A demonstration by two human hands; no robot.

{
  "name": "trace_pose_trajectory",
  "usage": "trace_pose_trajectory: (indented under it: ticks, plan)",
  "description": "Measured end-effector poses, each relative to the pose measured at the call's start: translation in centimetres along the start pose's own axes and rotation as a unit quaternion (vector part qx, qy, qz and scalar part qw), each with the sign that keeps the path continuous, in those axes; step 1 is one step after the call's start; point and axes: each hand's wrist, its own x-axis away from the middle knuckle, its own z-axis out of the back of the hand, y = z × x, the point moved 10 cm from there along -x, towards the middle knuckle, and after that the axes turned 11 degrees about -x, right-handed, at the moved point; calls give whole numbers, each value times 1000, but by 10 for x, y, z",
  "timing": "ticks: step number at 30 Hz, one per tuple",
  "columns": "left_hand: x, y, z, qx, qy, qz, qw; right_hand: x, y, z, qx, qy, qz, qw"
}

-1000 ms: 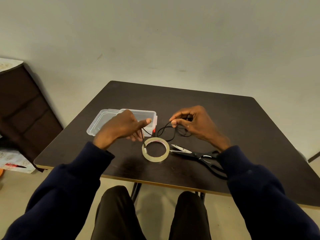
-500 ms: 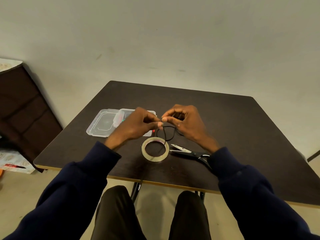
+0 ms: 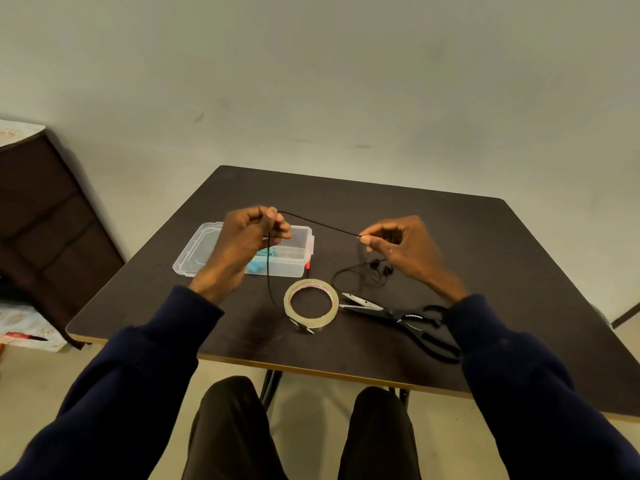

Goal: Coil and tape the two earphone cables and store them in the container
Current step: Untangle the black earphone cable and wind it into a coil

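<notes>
Well, you were early in the job here. Your left hand [image 3: 247, 237] pinched the black earphone cable [image 3: 318, 223] between thumb and fingertips above the container [image 3: 298, 237]. Your right hand [image 3: 405, 251] pinched it further along, so a straight stretch ran through the air between the two. From the left hand the rest dropped to the desk [image 3: 450, 237], its plug [image 3: 303, 327] lying against the tape roll [image 3: 288, 303]. The earbuds [image 3: 379, 268] dangled under your right hand.

No finished coil showed, no tape was cut, and this cable was not yet in the container. A blue thing [image 3: 259, 265] lay inside it; I could not tell whether it was the second earphone. Coiling, taping and storing all looked left to do.

The scissors [image 3: 394, 311] lay just right of the tape, reaching under your right wrist. The hanging cable ran close by the roll, where it might snag.
</notes>
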Motion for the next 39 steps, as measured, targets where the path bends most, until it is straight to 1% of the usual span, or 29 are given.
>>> trace_pose_trajectory:
  ticks: [2, 4, 6, 7, 9, 10, 12, 14, 17, 22, 28, 31, 33, 36, 38, 39]
  plan:
    - [-3, -3, 6, -17, 1, 5, 1000, 0, -1, 11, 16, 8, 0, 1000]
    - [-6, -4, 3, -67, -20, 6, 998, -3, -7, 18, 26, 18, 4, 1000]
    - [-5, -1, -3, -129, -31, -3, 991, -7, -15, 15, 27, 11, 16, 999]
    - [-5, 1, -5, -181, -29, -15, 983, -9, -20, 11, 28, 1, 24, 999]
    - [-4, 8, -10, -301, -9, -52, 952, -13, -28, -1, 35, -21, 38, 998]
    - [-4, 12, -12, -332, 0, -72, 941, -15, -31, -8, 36, -31, 43, 998]
    - [-3, 21, -18, -339, -4, -111, 934, -19, -38, -20, 30, -48, 53, 997]
    - [-1, 34, -28, -316, -38, -150, 936, -22, -45, -32, 18, -63, 60, 996]
    - [6, 49, -47, -247, -103, -158, 950, -23, -49, -44, 10, -82, 67, 994]
    - [12, 43, -58, -189, -118, -154, 963, -20, -47, -45, 0, -60, 75, 995]
    - [9, 31, -48, -92, -82, -116, 986, -16, -39, -47, -30, -53, 68, 996]
    - [5, 16, -19, -58, -14, -70, 996, -16, -28, -47, -31, -58, 50, 997]
    - [3, -1, 8, -26, 34, -26, 999, -15, -14, -43, -20, -59, 30, 998]
    - [5, -25, 43, 53, 87, 23, 995, -15, 5, -35, 17, -59, 8, 998]
    - [6, -35, 53, 75, 100, 41, 991, -16, 13, -32, 53, -56, 4, 997]
    - [8, -38, 53, 74, 91, 51, 992, -17, 15, -32, 61, -52, 3, 997]
